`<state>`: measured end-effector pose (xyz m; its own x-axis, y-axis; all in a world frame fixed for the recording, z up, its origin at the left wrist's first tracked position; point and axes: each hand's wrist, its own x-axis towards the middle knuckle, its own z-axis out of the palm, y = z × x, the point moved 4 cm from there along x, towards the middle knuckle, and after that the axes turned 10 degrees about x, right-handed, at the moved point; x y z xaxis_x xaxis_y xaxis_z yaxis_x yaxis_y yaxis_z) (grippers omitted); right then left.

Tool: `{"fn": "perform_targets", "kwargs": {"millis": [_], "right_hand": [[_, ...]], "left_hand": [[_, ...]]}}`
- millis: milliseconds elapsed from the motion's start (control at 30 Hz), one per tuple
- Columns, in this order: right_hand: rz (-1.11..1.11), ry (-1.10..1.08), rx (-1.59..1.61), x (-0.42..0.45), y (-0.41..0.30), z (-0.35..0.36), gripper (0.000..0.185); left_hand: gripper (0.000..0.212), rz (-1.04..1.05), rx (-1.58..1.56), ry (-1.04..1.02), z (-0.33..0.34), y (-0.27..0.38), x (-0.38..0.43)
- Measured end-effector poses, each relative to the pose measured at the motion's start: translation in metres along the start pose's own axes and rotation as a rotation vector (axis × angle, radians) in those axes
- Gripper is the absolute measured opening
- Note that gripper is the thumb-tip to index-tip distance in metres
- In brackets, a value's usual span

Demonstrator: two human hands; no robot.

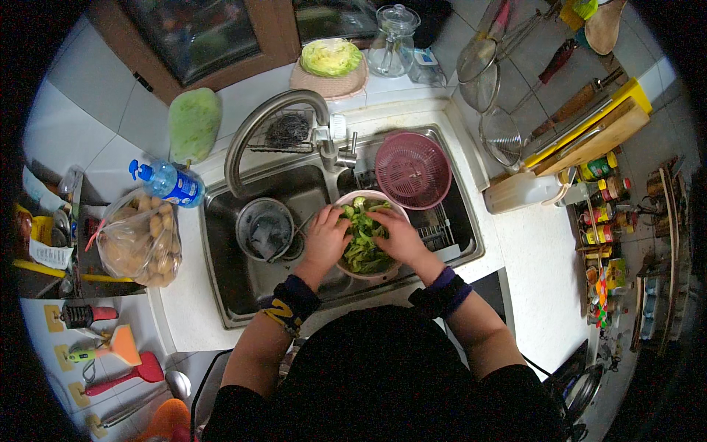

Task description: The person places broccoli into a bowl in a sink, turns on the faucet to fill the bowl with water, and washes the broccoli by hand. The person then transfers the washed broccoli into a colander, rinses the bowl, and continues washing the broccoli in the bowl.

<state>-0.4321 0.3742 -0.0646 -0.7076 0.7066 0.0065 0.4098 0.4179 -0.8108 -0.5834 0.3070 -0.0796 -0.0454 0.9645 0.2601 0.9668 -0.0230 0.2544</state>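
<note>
A pale pink basin of cut green vegetables stands over the sink's divider. My left hand reaches over the basin's left side, its fingers spread and curled toward the greens. From the right side my right hand leans in, thumb and fingers apart, fingertips at the greens. Neither hand shows anything clearly gripped. Just behind the basin, a mauve plastic colander tilts in the right bowl. In the left bowl sits a round metal strainer with dark wet contents I cannot make out.
A curved steel faucet arches over the left bowl. Left of the sink are a blue pump bottle and a plastic bag of round brown items. A cut cabbage and a glass pitcher occupy the sill. A jug stands right.
</note>
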Motion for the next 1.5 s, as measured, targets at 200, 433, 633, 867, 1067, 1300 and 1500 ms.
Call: {"fn": "perform_targets", "kwargs": {"millis": [200,433,633,867,1067,1300,1500], "right_hand": [[-0.118,-0.169,-0.478,-0.011,0.01,0.038,0.069],[-0.09,-0.287,-0.429,-0.011,0.006,0.023,0.06],[0.094,-0.227,-0.528,-0.023,0.007,0.027,0.058],[0.041,-0.247,-0.351,-0.018,0.021,0.033,0.061],[0.195,-0.269,-0.155,-0.031,0.005,0.016,0.059],[0.163,-0.114,-0.136,-0.038,-0.004,0.009,0.064],[0.306,0.023,-0.27,-0.029,0.014,0.039,0.108]], "left_hand": [[0.018,0.061,0.227,-0.141,0.015,-0.005,-0.014],[0.026,0.04,0.261,-0.222,-0.004,0.001,-0.009],[0.059,0.055,-0.099,-0.245,0.004,0.021,-0.001],[0.073,0.058,0.234,-0.64,0.031,0.019,0.01],[0.052,0.24,0.27,-0.658,0.019,0.018,-0.006],[0.072,0.156,0.044,-0.643,0.017,0.015,-0.003],[0.112,0.038,0.054,-0.705,0.019,0.036,0.016]]}}
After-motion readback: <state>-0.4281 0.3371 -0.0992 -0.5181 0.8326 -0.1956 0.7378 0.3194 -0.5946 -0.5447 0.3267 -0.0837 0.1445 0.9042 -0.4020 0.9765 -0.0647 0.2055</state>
